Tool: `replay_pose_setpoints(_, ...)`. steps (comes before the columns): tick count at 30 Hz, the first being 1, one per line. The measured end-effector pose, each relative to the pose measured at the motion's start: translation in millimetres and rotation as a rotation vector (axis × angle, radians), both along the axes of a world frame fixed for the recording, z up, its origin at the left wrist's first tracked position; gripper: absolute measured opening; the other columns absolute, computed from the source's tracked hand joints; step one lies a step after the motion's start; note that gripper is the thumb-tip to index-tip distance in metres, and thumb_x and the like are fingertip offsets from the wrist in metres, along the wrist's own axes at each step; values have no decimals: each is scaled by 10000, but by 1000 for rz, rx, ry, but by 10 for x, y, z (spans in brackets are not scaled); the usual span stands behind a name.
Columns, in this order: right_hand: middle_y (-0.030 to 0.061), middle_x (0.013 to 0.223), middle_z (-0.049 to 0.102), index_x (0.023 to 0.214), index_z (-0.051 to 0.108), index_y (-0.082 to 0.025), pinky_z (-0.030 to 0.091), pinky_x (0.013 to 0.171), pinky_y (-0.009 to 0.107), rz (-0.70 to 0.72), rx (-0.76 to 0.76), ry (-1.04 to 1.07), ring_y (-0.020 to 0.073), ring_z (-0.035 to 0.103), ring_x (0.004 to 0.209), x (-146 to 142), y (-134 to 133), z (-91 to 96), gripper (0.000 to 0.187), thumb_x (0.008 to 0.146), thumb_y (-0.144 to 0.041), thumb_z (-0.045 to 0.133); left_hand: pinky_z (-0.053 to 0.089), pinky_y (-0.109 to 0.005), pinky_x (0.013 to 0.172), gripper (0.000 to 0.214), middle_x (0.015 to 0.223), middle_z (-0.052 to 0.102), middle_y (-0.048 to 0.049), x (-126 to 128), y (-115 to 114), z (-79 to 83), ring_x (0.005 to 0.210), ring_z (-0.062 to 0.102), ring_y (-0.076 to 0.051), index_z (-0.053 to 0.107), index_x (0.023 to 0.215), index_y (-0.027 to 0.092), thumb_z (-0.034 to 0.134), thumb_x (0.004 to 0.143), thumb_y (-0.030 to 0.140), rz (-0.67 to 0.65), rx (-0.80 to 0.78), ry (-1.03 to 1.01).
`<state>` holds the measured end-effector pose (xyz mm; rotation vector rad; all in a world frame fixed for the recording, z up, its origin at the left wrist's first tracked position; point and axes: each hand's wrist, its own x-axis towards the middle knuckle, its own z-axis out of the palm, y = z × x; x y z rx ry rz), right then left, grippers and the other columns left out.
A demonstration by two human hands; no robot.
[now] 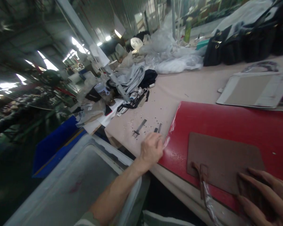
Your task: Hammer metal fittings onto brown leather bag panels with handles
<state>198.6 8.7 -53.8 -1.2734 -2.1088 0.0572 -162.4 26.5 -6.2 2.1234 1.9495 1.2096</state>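
Observation:
My left hand [152, 149] is at the table edge beside the left end of a red board [179, 131]. Its fingers are curled together, and whatever they hold, if anything, is hidden. Just beyond the knuckles lie small dark metal pieces [158, 128]. A caliper-like metal tool [139, 128] rests a little to the left among scattered small bits. My right hand [271, 194] has its fingers spread over the right part of a flat brown panel [221, 158] on the red board. A brown strap [204, 185], partly wrapped in clear plastic, hangs from the panel's near edge.
A large grey bin [68, 185] and a blue crate [54, 147] stand left of the table. Dark handbags [245, 44] line the back right, with a pale flat bag [252, 89] nearer. Plastic wrapping [176, 61] and a metal post [113, 75] are at the back.

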Motion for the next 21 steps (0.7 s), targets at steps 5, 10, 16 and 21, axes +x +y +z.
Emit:
replay_pose_setpoints(5, 162, 1295, 631, 1196, 625, -233, 528, 920, 613, 18, -45, -87, 397, 626, 1152, -114, -112, 204, 346, 921, -426, 546, 503, -454, 1021, 329, 1189, 694, -217, -891, 378, 87, 1181, 634, -357, 701, 1134, 84, 587, 900, 284, 412, -448, 300)
replay_pose_setpoints(10, 158, 1364, 586, 1223, 618, -195, 477, 1017, 594, -23, -106, -104, 370, 549, 1261, -161, -203, 270, 365, 916, -382, 554, 531, -418, 894, 392, 1118, 743, -190, -1319, 626, -19, 1088, 683, -373, 731, 1068, 129, 628, 867, 451, 383, -810, 378)
replay_pose_setpoints(16, 153, 1380, 578, 1232, 619, -197, 462, 1034, 581, -33, -131, -93, 367, 538, 1279, -161, -224, 292, 377, 908, -380, 557, 532, -381, 793, 257, 964, 763, -164, -1206, 666, -15, 972, 713, -342, 741, 918, 164, 634, 848, 387, 390, -817, 440)
replay_pose_setpoints(21, 149, 1348, 597, 1242, 612, -222, 478, 982, 595, -1, -79, -85, 392, 576, 1231, -121, -173, 248, 380, 932, -426, 532, 531, -368, 824, 247, 970, 758, -153, -942, 599, 82, 984, 711, -314, 747, 942, 164, 606, 898, 362, 349, -796, 439)
